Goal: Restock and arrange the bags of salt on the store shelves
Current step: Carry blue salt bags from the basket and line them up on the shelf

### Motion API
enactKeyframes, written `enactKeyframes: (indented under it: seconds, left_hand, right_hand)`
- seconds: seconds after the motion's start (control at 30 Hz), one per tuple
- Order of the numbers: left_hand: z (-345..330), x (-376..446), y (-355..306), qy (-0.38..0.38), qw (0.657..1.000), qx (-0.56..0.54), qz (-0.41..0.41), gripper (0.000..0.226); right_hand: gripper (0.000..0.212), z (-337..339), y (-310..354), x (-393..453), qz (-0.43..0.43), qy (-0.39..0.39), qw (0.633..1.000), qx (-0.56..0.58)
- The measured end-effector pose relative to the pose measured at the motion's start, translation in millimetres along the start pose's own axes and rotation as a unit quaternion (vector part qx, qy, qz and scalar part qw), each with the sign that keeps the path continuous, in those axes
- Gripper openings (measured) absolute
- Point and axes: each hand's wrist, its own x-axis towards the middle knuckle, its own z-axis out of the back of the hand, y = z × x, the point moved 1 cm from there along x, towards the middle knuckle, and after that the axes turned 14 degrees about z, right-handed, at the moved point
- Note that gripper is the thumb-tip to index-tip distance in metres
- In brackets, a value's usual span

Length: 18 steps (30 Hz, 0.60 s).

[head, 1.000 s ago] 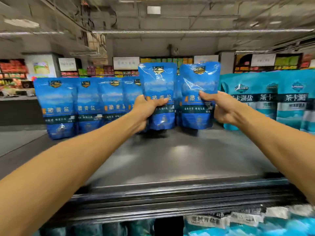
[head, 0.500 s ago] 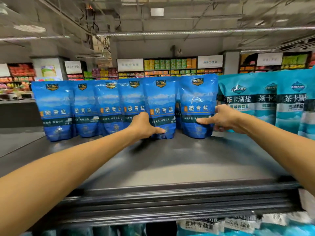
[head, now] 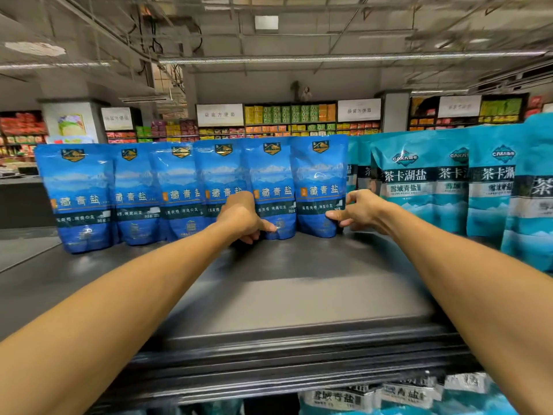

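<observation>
Several dark blue salt bags stand upright in a row at the back of the dark metal shelf [head: 269, 298]. My left hand [head: 241, 217] holds the lower left corner of the fifth blue bag [head: 272, 181], thumb on its front and fingers curled below. My right hand [head: 360, 209] pinches the lower right edge of the sixth blue bag [head: 318, 178], a finger lying across its front. Both bags rest on the shelf, in line with the others and touching each other.
Teal salt bags [head: 419, 181] stand close on the right, reaching forward towards the shelf's front edge. More bags [head: 389, 396] lie on the shelf below. The front half of the shelf is bare metal. Store aisles show behind the row.
The two bags, held raised a second ago, have come down onto the shelf into the row. Both hands slid down to the bags' lower parts.
</observation>
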Motion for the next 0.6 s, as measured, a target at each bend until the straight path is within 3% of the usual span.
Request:
enactKeyframes:
  seconds: [0.1, 0.23, 0.4, 0.53, 0.6]
  left_hand:
    - [-4.1, -0.4, -0.9, 0.016, 0.999, -0.035, 0.019, 0.043]
    - [-3.8, -4.8, 0.2, 0.024, 0.998, -0.047, 0.021, 0.044]
    - [-1.1, -15.7, 5.5, 0.041, 0.994, -0.096, 0.015, 0.041]
    - [7.9, -33.1, 18.6, -0.005, 0.999, -0.051, -0.017, 0.020]
    - [16.4, -42.6, 25.8, -0.030, 0.998, -0.041, -0.042, 0.026]
  right_hand:
    - [0.025, -2.3, -0.6, -0.4, -0.007, 0.006, 1.000, 0.014]
    - [0.037, -2.5, -0.5, -3.2, -0.026, -0.004, 1.000, 0.004]
    - [0.031, -0.6, 8.2, -14.4, -0.037, 0.000, 0.999, -0.023]
    - [0.025, 0.2, 22.5, -31.6, -0.048, -0.004, 0.998, -0.029]
    - [0.020, -2.8, 31.3, -41.8, -0.049, -0.018, 0.998, -0.026]
